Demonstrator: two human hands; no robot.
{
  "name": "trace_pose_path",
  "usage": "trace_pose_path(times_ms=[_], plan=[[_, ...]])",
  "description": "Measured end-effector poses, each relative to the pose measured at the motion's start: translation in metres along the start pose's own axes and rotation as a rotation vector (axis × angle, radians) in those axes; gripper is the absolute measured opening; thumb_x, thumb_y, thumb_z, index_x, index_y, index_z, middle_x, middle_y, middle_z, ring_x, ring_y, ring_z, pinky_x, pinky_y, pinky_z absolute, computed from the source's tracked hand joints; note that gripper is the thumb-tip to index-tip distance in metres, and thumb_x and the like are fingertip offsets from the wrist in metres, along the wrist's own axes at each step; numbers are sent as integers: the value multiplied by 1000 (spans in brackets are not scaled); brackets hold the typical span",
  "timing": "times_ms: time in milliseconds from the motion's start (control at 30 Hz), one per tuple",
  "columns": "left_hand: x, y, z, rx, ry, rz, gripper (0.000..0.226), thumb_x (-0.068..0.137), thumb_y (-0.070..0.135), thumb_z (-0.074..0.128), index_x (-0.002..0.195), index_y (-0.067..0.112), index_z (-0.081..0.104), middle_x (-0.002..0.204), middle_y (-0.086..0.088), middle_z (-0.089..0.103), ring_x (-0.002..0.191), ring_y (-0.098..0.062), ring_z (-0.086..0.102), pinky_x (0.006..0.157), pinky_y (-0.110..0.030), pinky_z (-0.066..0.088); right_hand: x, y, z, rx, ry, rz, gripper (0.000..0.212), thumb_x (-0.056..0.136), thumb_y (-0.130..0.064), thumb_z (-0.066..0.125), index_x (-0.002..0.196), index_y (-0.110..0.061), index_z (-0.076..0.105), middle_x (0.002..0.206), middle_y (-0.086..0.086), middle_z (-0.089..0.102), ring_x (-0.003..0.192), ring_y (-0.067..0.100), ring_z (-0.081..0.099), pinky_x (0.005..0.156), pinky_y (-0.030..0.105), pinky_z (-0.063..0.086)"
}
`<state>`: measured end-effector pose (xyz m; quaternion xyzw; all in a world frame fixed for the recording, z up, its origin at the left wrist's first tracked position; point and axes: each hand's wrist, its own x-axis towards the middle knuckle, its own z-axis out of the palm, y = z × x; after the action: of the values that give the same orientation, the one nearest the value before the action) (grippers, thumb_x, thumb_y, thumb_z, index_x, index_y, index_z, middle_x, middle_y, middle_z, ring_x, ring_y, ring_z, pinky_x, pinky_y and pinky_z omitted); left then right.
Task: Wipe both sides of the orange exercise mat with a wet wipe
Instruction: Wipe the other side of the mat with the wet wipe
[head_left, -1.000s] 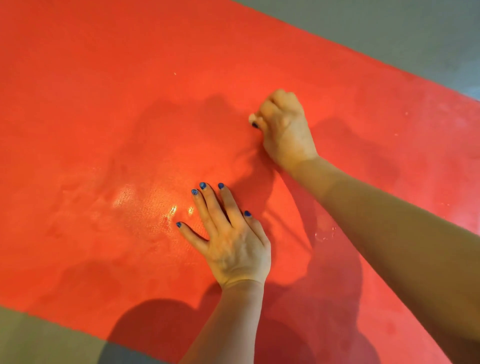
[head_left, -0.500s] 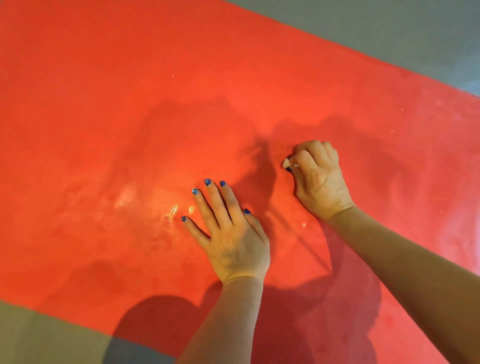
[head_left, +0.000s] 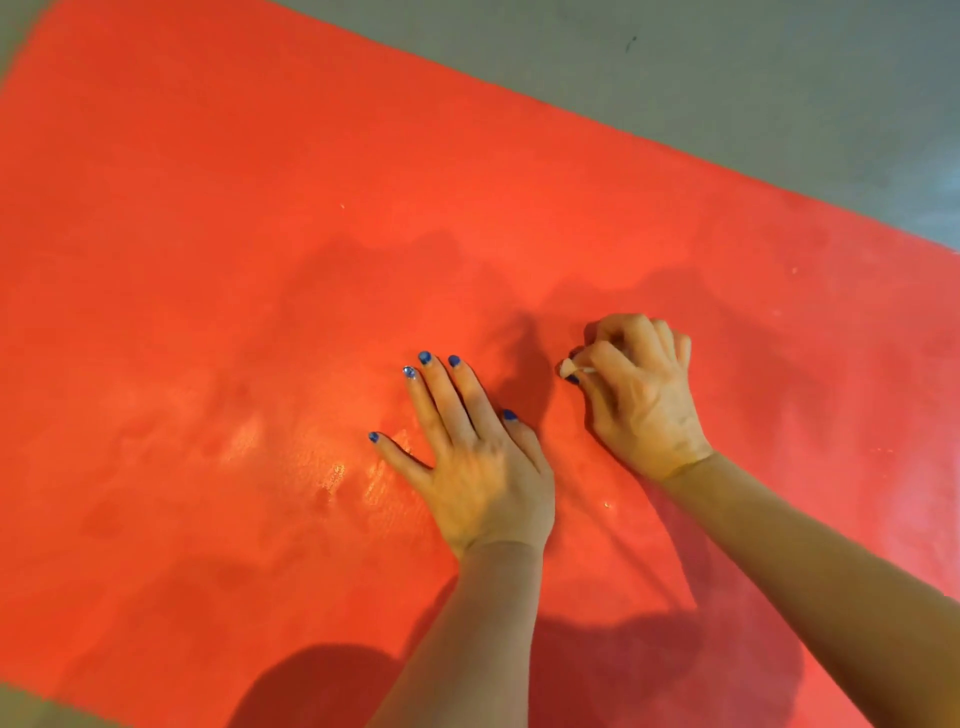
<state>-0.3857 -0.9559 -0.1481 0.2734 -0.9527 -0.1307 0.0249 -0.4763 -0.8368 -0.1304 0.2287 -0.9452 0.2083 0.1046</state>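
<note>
The orange exercise mat (head_left: 260, 234) lies flat on the floor and fills most of the view. My left hand (head_left: 478, 457) rests flat on it near the middle, fingers straight and spread. To its right, my right hand (head_left: 641, 395) is curled into a fist around a small wadded wet wipe (head_left: 569, 368) and presses it on the mat. Only a white corner of the wipe shows beside my thumb. Wet, shiny patches glisten on the mat left of my left hand.
Grey floor (head_left: 727, 93) borders the mat along the far edge and shows again at the near left corner (head_left: 31, 706). My shadow falls across the mat's near part.
My right hand has dragged the wipe from the far middle of the mat back toward me and to the right. My left hand has stayed pressed in place.
</note>
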Motion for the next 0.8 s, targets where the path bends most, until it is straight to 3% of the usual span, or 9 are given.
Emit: trace_pose_path(times_ms=[67, 167, 233, 333, 400, 467, 633, 733, 800], plan=[[3, 1, 1, 8, 7, 0, 68, 93, 29, 36, 157, 7, 30, 169, -10, 15, 157, -25, 8, 117, -71, 6, 31, 12, 3, -66, 55, 166, 18, 89, -29, 61, 79, -17, 68, 98, 7, 57, 89, 27, 46, 75, 32, 21], [2, -2, 2, 12, 23, 9, 68, 92, 27, 40, 156, 6, 33, 168, -12, 19, 156, -26, 11, 117, -71, 7, 84, 21, 18, -39, 140, 435, 16, 85, -25, 58, 77, -12, 65, 94, 11, 57, 92, 34, 50, 77, 39, 36], [3, -2, 1, 15, 29, 9, 67, 92, 26, 42, 155, 5, 33, 167, -13, 21, 156, -26, 12, 117, -70, 7, 100, -4, 37, 55, 157, 357, 15, 85, -16, 59, 73, -8, 62, 86, 14, 57, 85, 35, 52, 75, 44, 42], [4, 0, -1, 7, 18, 4, 67, 92, 26, 41, 155, 5, 34, 166, -13, 22, 156, -26, 13, 117, -70, 8, 97, -44, 55, 170, -5, 64, 17, 89, -12, 57, 76, -8, 65, 83, 12, 57, 80, 33, 53, 73, 41, 43], [4, 0, -2, 16, 4, 2, 66, 93, 27, 39, 155, 5, 34, 166, -13, 23, 156, -26, 13, 117, -70, 10, 100, -34, 49, 112, -118, -103, 15, 89, -15, 55, 84, -15, 69, 85, 9, 58, 81, 33, 53, 72, 40, 41], [2, 0, -2, 25, 9, 8, 66, 93, 27, 39, 155, 5, 34, 166, -13, 22, 156, -26, 12, 117, -70, 10, 112, -3, 39, -57, -108, -162, 12, 86, -16, 57, 85, -21, 67, 86, 6, 59, 85, 32, 55, 72, 39, 33], [3, 1, -3, 40, -10, 9, 65, 95, 27, 36, 155, 5, 34, 166, -14, 23, 156, -27, 13, 117, -70, 11, 134, 23, 39, -125, 118, 396, 17, 86, -21, 51, 82, -15, 66, 93, 8, 59, 93, 33, 52, 73, 36, 28], [3, 2, -3, 32, -36, 5, 65, 95, 27, 36, 156, 5, 34, 166, -14, 23, 156, -27, 13, 117, -70, 12, 126, -22, 57, 32, 51, 138, 20, 82, -18, 49, 78, -16, 68, 84, 9, 60, 84, 33, 55, 70, 40, 40], [3, 1, -2, 24, -41, 1, 65, 94, 27, 38, 156, 5, 34, 166, -13, 23, 156, -27, 12, 118, -70, 11, 123, -28, 60, 35, -73, -86, 20, 85, -19, 51, 81, -19, 70, 83, 4, 60, 83, 31, 55, 71, 39, 38]])
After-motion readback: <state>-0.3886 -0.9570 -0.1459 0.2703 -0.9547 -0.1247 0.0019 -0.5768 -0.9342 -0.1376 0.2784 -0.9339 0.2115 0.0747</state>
